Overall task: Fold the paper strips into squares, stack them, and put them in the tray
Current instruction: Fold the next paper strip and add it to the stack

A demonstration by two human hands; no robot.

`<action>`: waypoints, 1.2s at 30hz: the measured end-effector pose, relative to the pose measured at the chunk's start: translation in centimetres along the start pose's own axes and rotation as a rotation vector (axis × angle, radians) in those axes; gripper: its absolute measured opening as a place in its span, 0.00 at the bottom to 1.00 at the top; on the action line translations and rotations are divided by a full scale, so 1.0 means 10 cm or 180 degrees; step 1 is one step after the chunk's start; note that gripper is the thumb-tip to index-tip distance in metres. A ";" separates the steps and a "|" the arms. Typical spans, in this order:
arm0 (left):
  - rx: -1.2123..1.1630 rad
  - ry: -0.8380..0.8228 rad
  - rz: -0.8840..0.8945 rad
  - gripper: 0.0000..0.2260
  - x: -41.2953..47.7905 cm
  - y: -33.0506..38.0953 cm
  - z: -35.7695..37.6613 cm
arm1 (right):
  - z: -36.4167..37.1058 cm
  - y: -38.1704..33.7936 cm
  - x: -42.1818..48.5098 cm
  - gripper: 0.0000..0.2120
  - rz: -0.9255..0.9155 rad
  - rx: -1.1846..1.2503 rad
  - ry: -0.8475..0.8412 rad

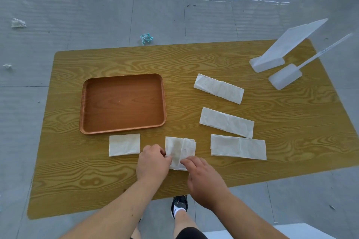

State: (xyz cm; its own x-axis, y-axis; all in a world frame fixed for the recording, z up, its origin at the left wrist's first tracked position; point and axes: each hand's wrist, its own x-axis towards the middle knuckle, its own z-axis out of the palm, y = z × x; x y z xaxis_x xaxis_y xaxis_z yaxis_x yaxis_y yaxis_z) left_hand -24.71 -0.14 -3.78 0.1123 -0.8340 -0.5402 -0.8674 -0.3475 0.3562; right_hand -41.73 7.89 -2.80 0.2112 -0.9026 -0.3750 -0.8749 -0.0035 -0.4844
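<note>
Paper strips lie on a wood-grain table [194, 176], and one of them, a half-folded strip [179, 151], sits directly under the fingertips of both hands. The left hand [153, 163] rests on the table at this strip's left edge, fingers curled, with thumb and forefinger closed on the near left corner of the paper. The right hand [204, 178] comes in from the near right, its fingers bent and its fingertips pressing down on the strip's near edge, where the folded-over right flap overlaps the lower layer. Whether the right thumb is under the paper cannot be told, since the hand hides it.

Just left of the left knuckles lies a folded square [124, 144], flat and apart from the hand. Beyond that square, farther from the fingers, sits the brown tray [85, 103], with nothing visible inside it. To the right of the right fingertips, a near flat strip [238, 146] lies unfolded with a centre crease. Beyond it, away from the fingers, lie a middle strip [226, 122] and then a far strip [219, 88], each tilted and separate from its neighbours.

At the table's far right corner, well apart from both hands, stand two white sign holders [267, 62]. Crumpled scraps [146, 38] lie on the grey floor past the table's far edge.
</note>
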 end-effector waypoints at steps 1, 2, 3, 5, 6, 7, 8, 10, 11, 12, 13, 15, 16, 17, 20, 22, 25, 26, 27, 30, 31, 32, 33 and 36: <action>-0.0036 -0.0046 -0.0033 0.08 0.01 0.00 -0.01 | 0.00 0.00 0.00 0.26 0.0002 0.0006 0.0040; -0.0120 -0.0077 -0.0060 0.07 0.03 0.00 -0.03 | -0.01 0.01 -0.01 0.26 0.0023 0.0003 0.0099; -0.0249 -0.0076 -0.0081 0.06 0.04 0.00 -0.05 | -0.01 0.02 -0.02 0.25 0.0059 -0.0002 0.0171; -0.0535 0.0038 0.0024 0.07 0.03 0.02 -0.12 | -0.04 0.06 -0.05 0.25 0.0138 0.0008 0.0328; -0.0639 0.0102 0.0211 0.08 0.01 0.04 -0.14 | -0.06 0.08 -0.06 0.24 0.0175 0.0027 0.0399; -0.0739 0.0112 0.0464 0.08 -0.02 0.06 -0.16 | -0.07 0.10 -0.07 0.24 0.0211 0.0054 0.0458; -0.0851 0.0042 0.0731 0.09 -0.05 0.09 -0.17 | -0.09 0.12 -0.08 0.24 0.0249 0.0077 0.0501; -0.1009 -0.0196 0.1068 0.12 -0.12 0.15 -0.17 | -0.12 0.16 -0.08 0.24 0.0330 0.0089 0.0552; -0.1000 -0.0201 0.1079 0.13 -0.12 0.15 -0.16 | -0.13 0.17 -0.08 0.24 0.0350 0.0085 0.0569; -0.0919 -0.0113 0.1003 0.14 -0.10 0.15 -0.15 | -0.13 0.19 -0.08 0.24 0.0347 0.0081 0.0571; -0.0746 0.0008 0.0859 0.16 -0.07 0.13 -0.14 | -0.13 0.20 -0.08 0.24 0.0324 0.0071 0.0552; -0.0300 0.0028 0.0548 0.18 0.01 0.09 -0.10 | -0.11 0.20 -0.05 0.25 0.0251 0.0017 0.0428; -0.0124 -0.0069 0.0460 0.19 0.04 0.07 -0.08 | -0.10 0.18 -0.04 0.25 0.0203 -0.0013 0.0337; 0.0024 -0.0155 0.0429 0.20 0.06 0.07 -0.06 | -0.09 0.17 -0.02 0.25 0.0153 -0.0042 0.0245; 0.0345 -0.0151 0.0684 0.14 0.10 0.14 0.01 | -0.05 0.15 0.02 0.25 0.0111 -0.0098 0.0106; 0.0402 -0.0249 0.0937 0.06 0.11 0.21 0.04 | -0.06 0.15 0.04 0.24 0.0208 -0.0041 0.0208; 0.0311 -0.0499 0.1163 0.02 0.10 0.25 0.01 | -0.14 0.14 0.10 0.24 0.0471 0.0069 0.0607; 0.0259 -0.0565 0.1219 0.04 0.10 0.24 0.00 | -0.17 0.14 0.13 0.25 0.0590 0.0128 0.0731; 0.0210 -0.0592 0.1260 0.05 0.10 0.22 -0.02 | -0.20 0.13 0.17 0.28 0.0705 0.0191 0.0793; 0.0138 -0.0632 0.1417 0.07 0.10 0.12 -0.14 | -0.30 0.07 0.34 0.34 0.0801 0.0244 0.0494; 0.0148 -0.0682 0.1511 0.07 0.10 0.09 -0.19 | -0.31 0.05 0.39 0.35 0.0815 0.0250 0.0319; 0.0158 -0.0723 0.1605 0.07 0.10 0.05 -0.26 | -0.32 0.00 0.46 0.35 0.0825 0.0299 0.0165; 0.0157 -0.0751 0.1686 0.07 0.10 0.01 -0.33 | -0.34 -0.06 0.53 0.31 0.0837 0.0410 0.0049; -0.0054 -0.0694 0.1676 0.06 0.15 -0.15 -0.56 | -0.35 -0.27 0.72 0.05 0.0926 0.1035 -0.0113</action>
State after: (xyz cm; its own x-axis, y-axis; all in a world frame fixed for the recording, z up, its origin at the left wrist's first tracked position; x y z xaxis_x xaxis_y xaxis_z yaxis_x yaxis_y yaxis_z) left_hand -20.49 -3.28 -0.84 -0.4372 -0.7895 -0.4308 -0.7712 0.0827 0.6312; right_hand -39.40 -0.12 -1.42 -0.0039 -0.8306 -0.5569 -0.7186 0.3896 -0.5760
